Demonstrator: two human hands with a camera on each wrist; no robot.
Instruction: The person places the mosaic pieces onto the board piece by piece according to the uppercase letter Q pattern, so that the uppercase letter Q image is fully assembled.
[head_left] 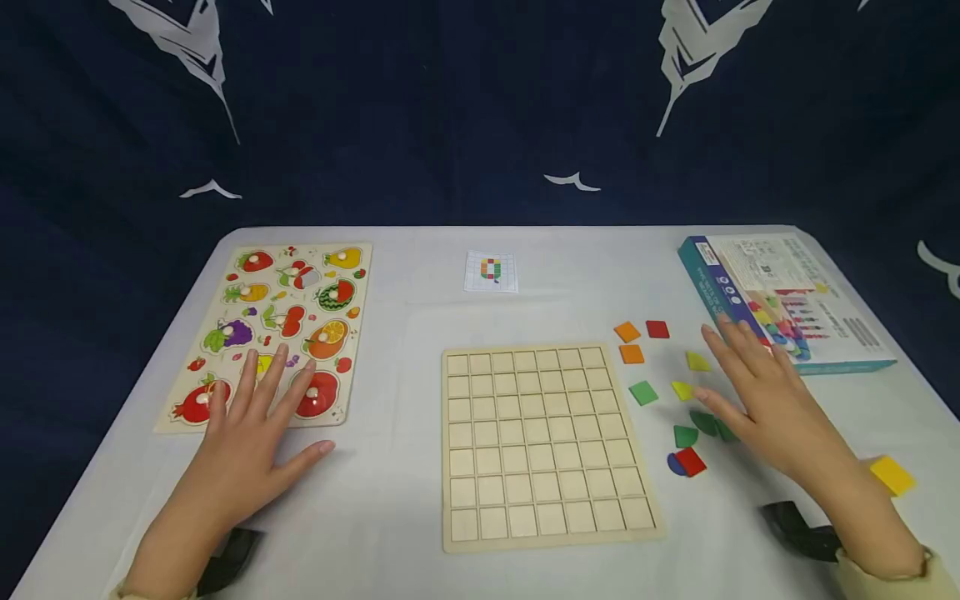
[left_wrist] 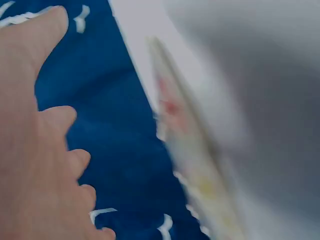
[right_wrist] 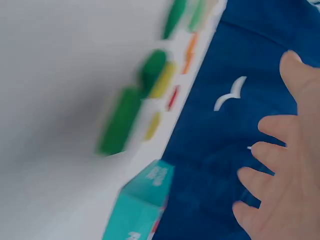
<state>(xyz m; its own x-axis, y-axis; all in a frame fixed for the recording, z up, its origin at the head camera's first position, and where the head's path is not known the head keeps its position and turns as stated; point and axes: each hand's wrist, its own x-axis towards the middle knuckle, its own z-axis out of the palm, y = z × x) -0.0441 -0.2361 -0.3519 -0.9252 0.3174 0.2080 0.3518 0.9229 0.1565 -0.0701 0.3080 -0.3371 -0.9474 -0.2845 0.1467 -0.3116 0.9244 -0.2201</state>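
My left hand (head_left: 243,450) has its fingers spread over the near edge of a fruit puzzle board (head_left: 255,340); nothing is held. On the right, my right hand (head_left: 776,408), also with fingers extended and holding nothing, is over the table between loose coloured pieces and a box (head_left: 802,300). Near its thumb lie a yellow piece (head_left: 682,390) and dark green pieces (head_left: 703,422). A wooden grid board (head_left: 540,442), its squares bare, lies between the hands. In the wrist views, the left hand (left_wrist: 45,125) and right hand (right_wrist: 285,160) both show straight fingers.
A small card (head_left: 491,272) with a coloured grid pattern lies behind the grid board. Orange (head_left: 632,354), red (head_left: 657,329) and light green (head_left: 642,392) pieces are scattered to the board's right. A yellow block (head_left: 892,476) sits beside the right forearm.
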